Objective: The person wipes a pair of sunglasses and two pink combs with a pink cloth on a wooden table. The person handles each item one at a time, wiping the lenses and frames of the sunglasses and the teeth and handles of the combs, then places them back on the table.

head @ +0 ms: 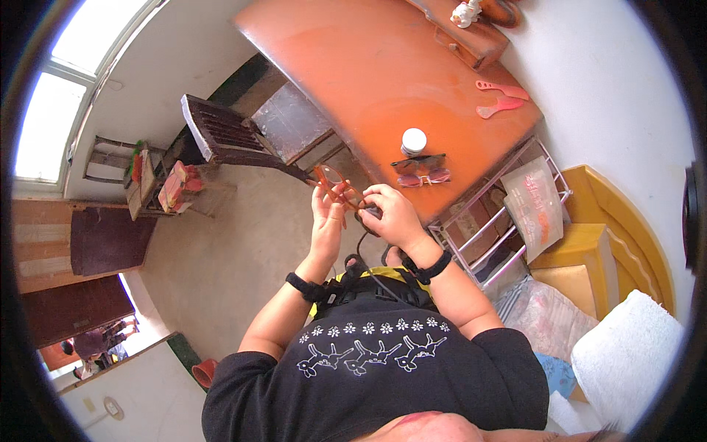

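Note:
Both my hands hold a pair of eyeglasses with orange-brown frames (333, 175) in front of my body, just off the desk's near corner. My left hand (327, 221) grips the frame on its left side. The fingers of my right hand (393, 215) pinch the other side of it. On the orange desk (353, 72), to the right of the eyeglasses, lie sunglasses with pinkish lenses (424, 178). Dark-lensed glasses (418, 163) lie close behind them, beside a small container with a white lid (414, 141).
Two pink combs (502, 88) lie near the desk's right edge. A metal rack (486, 237) with a printed bag (534, 207) stands at the right, beside bedding (624, 348). A dark wooden chair (232, 135) stands left of the desk. A person (91, 345) is beyond the doorway.

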Demonstrator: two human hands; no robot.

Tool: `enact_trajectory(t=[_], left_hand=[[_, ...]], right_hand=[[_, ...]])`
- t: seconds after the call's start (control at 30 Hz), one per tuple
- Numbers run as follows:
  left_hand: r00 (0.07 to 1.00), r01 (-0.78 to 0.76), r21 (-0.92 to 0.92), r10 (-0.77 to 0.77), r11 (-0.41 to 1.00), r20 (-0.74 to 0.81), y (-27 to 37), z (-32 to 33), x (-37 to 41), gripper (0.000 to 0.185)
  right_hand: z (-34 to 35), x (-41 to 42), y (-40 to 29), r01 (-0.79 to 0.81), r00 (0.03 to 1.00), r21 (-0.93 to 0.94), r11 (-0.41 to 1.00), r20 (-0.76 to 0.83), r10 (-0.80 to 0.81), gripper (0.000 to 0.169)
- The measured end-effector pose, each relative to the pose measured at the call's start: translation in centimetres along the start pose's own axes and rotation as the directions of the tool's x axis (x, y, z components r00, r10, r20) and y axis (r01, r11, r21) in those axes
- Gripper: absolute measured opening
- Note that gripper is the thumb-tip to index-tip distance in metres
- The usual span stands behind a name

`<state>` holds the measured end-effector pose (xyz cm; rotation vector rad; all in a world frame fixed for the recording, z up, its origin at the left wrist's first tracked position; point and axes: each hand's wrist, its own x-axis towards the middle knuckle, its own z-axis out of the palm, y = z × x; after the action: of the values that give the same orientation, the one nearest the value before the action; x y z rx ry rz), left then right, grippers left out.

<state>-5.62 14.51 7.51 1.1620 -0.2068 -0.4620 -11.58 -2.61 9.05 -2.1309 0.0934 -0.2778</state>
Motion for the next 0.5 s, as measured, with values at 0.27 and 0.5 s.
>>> enact_trajectory(t=[0.27, 0.5], left_hand=[[0.999, 0.022, 0.078, -0.02, 0.997, -0.031, -3.7, 2.3, 3.2, 0.056], [0.914, 0.397, 0.145, -0.374, 0.906, -0.16, -5.2, 1.5, 5.8, 0.036]], right_hand=[[-3.9, -1.0, 2.0, -0.032, 0.999, -0.011, 0.999, 0.039, 0.032, 0.03], [-13.6, -3.1, 9.8, -0.581, 0.813, -0.013, 0.814, -0.055, 0.58, 0.044]])
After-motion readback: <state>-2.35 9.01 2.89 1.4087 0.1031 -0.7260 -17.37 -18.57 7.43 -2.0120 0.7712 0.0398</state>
